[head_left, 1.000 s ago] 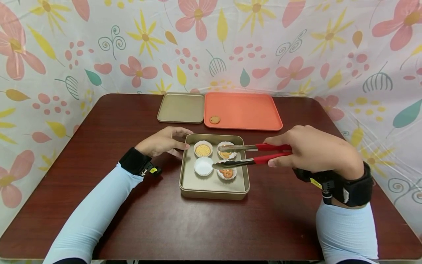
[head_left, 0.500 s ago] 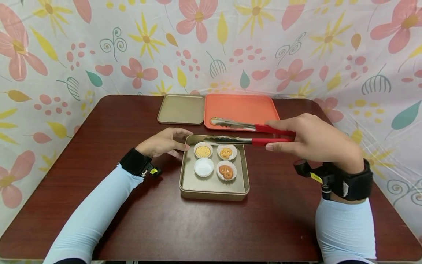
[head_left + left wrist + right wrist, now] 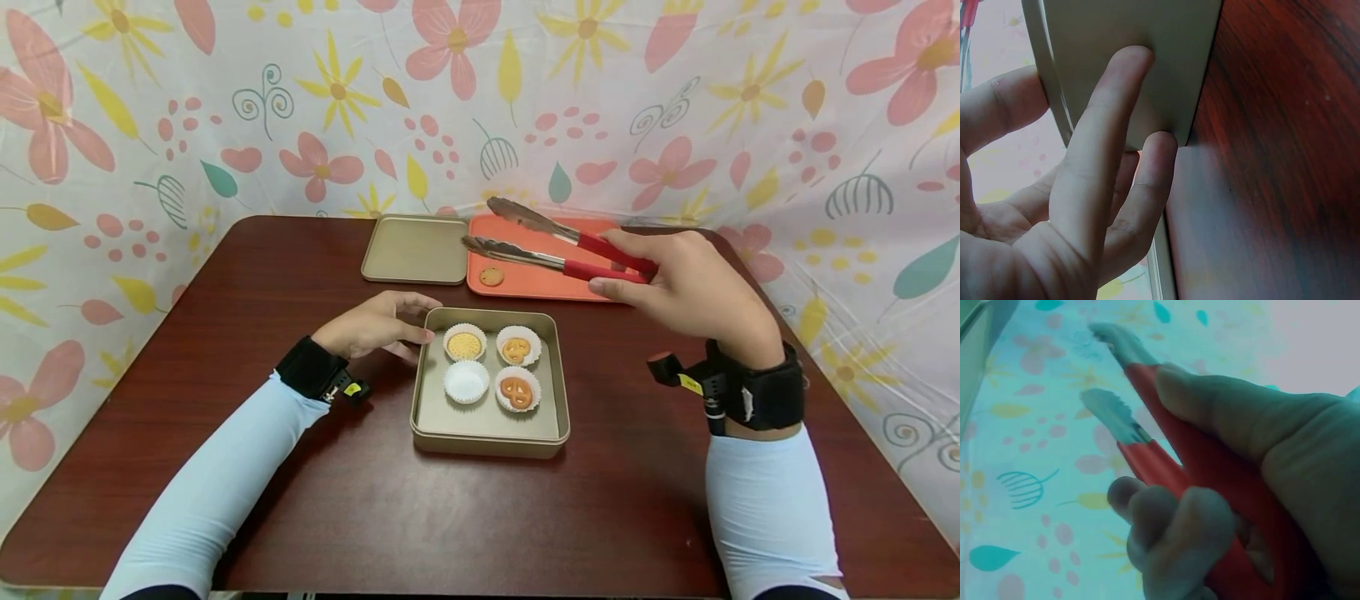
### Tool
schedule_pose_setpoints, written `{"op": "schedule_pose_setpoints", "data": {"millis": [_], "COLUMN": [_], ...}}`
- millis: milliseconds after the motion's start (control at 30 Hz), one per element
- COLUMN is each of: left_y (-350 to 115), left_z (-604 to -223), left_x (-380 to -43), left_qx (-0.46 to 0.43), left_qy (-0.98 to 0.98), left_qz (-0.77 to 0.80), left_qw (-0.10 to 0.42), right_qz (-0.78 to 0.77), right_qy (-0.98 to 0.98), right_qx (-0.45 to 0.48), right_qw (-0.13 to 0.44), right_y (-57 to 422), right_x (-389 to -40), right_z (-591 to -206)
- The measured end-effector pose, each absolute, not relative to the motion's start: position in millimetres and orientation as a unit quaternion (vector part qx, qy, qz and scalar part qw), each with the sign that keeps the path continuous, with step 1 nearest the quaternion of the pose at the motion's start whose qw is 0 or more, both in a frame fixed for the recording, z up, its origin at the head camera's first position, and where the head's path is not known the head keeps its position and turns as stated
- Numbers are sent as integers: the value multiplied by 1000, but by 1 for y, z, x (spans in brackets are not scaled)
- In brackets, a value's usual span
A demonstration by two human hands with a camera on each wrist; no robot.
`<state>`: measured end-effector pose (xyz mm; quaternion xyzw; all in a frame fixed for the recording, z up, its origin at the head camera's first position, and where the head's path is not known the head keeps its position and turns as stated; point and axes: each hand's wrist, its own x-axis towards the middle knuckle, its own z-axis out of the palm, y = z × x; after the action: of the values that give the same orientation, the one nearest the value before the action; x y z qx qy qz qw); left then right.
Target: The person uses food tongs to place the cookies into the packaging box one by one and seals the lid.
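Observation:
My left hand (image 3: 371, 327) rests against the left side of a square gold tin (image 3: 487, 446). In the left wrist view its nearly straight fingers (image 3: 1094, 156) touch the tin's outer wall, and another digit touches the rim. Inside the tin sit white paper cups: one holds a round yellow biscuit (image 3: 463, 345), two hold pretzel cookies (image 3: 517, 392), and one cup (image 3: 467, 382) is bare inside. My right hand (image 3: 693, 279) grips red-handled metal tongs (image 3: 517, 253) above the orange tray (image 3: 551, 288). The tongs' tips are spread, with nothing between them. A round cookie (image 3: 491, 276) lies on the tray's front left.
A flat gold tray or lid (image 3: 415, 250) lies left of the orange tray, edges side by side at the table's back. Behind the dark wooden table (image 3: 480, 525) hangs a flowered cloth (image 3: 480, 108).
My right hand has carried the spread tongs from over the pretzel cookies, up and away, to above the orange tray. The left hand and the tin stay in place.

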<state>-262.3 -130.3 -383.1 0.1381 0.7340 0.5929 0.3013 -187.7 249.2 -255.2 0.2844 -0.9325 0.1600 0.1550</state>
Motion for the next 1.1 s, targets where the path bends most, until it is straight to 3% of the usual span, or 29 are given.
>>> {"op": "schedule_pose_setpoints", "data": {"millis": [1100], "left_y": [-130], "left_z": [-384], "left_x": [-262], "left_qx": [131], "left_qy": [738], "left_qz": [590], "left_qw": [300], "right_qz": [214], "right_qy": [-950], "right_qx": [204], "right_qw": [101], "right_y": [238], "right_x": [-258], "right_z": [-318]}}
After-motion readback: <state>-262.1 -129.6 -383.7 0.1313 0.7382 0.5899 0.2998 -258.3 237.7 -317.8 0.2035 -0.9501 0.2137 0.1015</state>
